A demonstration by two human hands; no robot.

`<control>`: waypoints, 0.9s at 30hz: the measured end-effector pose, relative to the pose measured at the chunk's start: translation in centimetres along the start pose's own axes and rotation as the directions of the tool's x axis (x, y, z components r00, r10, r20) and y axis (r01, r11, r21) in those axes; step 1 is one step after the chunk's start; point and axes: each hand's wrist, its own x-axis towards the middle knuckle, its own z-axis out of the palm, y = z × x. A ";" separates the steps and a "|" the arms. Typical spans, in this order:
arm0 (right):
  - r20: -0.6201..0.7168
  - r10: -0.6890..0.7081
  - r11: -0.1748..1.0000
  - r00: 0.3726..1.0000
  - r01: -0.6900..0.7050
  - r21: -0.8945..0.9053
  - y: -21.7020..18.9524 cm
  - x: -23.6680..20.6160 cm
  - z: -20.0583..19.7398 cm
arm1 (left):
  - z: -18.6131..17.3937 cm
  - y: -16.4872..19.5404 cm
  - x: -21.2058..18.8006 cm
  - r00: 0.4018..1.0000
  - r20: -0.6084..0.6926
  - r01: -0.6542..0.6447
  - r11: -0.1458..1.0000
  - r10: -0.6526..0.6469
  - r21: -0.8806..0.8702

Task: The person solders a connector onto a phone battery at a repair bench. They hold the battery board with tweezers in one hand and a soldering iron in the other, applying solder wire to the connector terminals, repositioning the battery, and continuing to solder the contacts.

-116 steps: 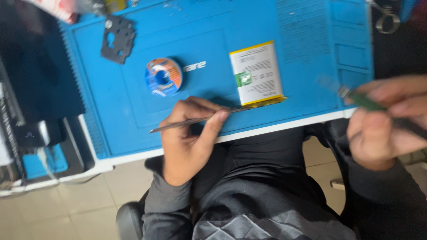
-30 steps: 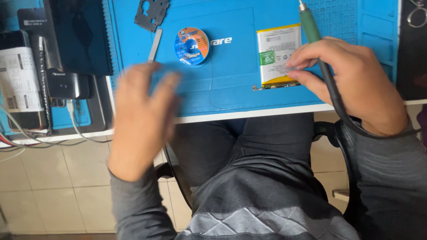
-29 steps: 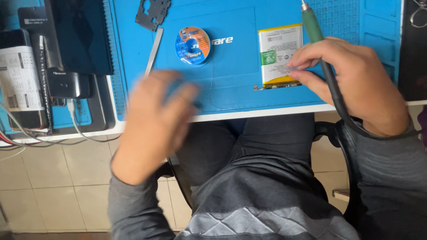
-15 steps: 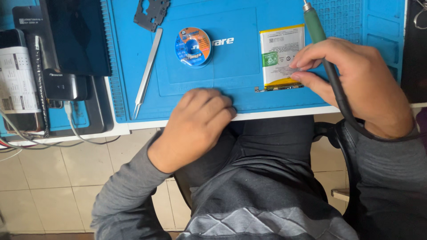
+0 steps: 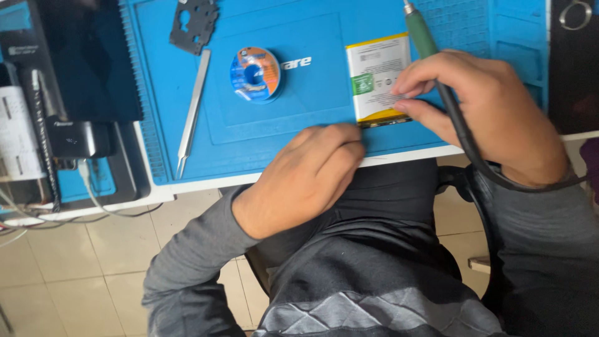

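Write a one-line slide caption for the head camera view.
Right hand, with green-handled tool, touches a flat battery on a blue mat; left hand rests alongside.

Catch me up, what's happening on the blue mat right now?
A person sits at a blue mat. The right hand holds a green-handled corded tool while its fingertips rest on a flat battery. The left hand rests curled at the mat's near edge. Tweezers and a small spool lie untouched.

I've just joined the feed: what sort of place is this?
Probably an electronics repair bench: a blue work mat, a solder wire spool, metal tweezers, and a green-handled corded iron in the right hand over a flat battery.
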 end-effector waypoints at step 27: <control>-0.546 -0.052 0.992 0.836 0.105 0.066 1.0 -9.4 3.6 | 1.7 -0.6 4.0 0.987 -0.042 0.153 0.987 -0.154 -0.043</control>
